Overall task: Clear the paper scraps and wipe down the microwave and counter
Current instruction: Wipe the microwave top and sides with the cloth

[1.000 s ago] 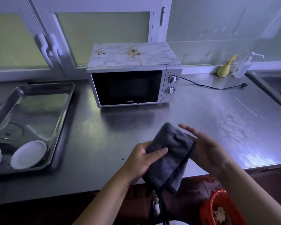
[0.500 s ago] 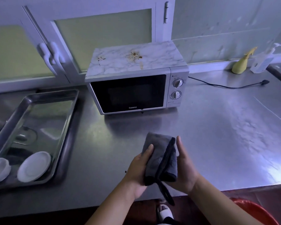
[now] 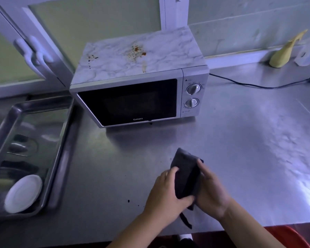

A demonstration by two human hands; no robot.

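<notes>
A folded dark grey cloth is held between both hands above the front of the steel counter. My left hand grips its left side, thumb curled under the lower end. My right hand holds the right side with fingers wrapped round the fold. Behind them stands a silver microwave, its marbled top marked with brown stains. A few small dark specks lie on the counter left of my hands. No paper scraps are in sight.
A steel tray holding white dishes sits at the left. A black cord trails right from the microwave. A yellow bottle and a clear one stand at the back right. A red bin shows below the counter edge.
The cloth has been folded smaller, and both hands have closed round it. The view has moved nearer to the microwave and counter.
</notes>
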